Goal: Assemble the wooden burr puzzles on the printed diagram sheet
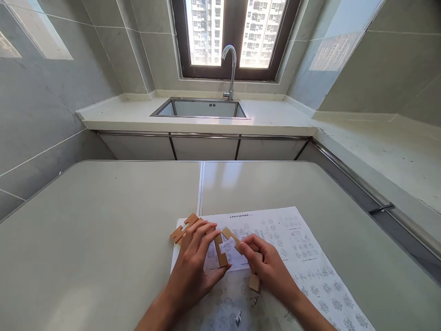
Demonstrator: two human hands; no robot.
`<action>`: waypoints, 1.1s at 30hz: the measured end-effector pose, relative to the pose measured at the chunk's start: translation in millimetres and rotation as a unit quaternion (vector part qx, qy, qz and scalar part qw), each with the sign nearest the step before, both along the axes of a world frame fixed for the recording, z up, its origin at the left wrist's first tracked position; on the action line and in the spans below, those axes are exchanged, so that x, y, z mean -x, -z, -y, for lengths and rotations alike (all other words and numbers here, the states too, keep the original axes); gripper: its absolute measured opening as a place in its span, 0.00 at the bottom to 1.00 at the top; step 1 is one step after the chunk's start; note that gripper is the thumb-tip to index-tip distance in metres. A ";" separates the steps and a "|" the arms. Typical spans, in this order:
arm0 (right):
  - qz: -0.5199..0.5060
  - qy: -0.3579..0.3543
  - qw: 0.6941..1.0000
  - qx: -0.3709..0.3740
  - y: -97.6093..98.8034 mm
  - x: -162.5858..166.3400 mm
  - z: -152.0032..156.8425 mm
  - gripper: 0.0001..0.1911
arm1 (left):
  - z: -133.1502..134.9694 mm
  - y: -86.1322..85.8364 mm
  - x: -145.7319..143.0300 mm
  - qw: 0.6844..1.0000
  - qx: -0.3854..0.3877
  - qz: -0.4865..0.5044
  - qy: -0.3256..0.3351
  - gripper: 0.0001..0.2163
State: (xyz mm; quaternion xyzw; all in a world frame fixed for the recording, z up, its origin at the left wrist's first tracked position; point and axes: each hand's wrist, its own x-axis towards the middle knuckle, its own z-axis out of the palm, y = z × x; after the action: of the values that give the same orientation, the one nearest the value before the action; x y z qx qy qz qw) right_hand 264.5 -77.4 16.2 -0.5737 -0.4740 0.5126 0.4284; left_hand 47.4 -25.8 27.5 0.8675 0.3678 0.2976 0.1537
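Note:
Between the thumb and fingertips of my left hand (191, 266) is a notched wooden block (219, 252), standing on end with its cut-out facing right. My right hand (267, 264) pinches a second, lighter notched wooden piece (231, 236), tilted, its far end close to the top of the first block. Below my right hand another wooden block (255, 282) shows, partly hidden by the hand. Behind my left fingers lie several notched wooden pieces (186, 228), partly covered. The hands work above a printed sheet (285, 225) of small diagrams.
The sheet lies on a pale table (113, 230) with a seam (200, 188) across its middle. Beyond stand a white counter (275, 112), a sink (203, 108), a faucet (232, 69) and a window. Tiled wall (44, 101) borders the left; another counter (386, 147) runs along the right.

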 end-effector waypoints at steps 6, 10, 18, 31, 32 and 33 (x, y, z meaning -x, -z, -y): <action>0.156 0.033 0.987 -0.033 6.0 0.5 2.1 0.23 | 1.6 7.0 0.5 0.999 0.004 -0.053 0.001 0.32; 0.225 -0.007 0.973 -0.053 9.9 3.6 3.6 0.18 | 1.3 7.1 -0.9 0.998 0.004 -0.064 0.005 0.30; 0.221 -0.023 0.972 -0.073 6.0 3.0 2.0 0.24 | -0.7 9.0 -0.6 0.998 0.010 -0.060 0.015 0.26; 0.195 0.008 0.971 -0.137 11.5 -0.8 -0.6 0.14 | 1.0 11.1 -2.9 0.997 -0.027 -0.068 0.034 0.17; 0.190 0.005 0.972 -0.136 11.4 -0.5 -0.5 0.13 | 1.3 10.3 -2.9 0.997 -0.024 -0.066 0.033 0.16; 0.185 0.001 0.973 -0.136 11.0 -0.1 -0.4 0.13 | 1.5 9.5 -2.9 0.997 -0.020 -0.063 0.032 0.15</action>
State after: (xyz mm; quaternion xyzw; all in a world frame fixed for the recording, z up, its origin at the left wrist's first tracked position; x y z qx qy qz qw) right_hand 264.6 -77.1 5.2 -0.5956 -0.6092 0.3281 0.4081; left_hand 50.3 -27.3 18.0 0.8989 0.3425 0.2443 0.1223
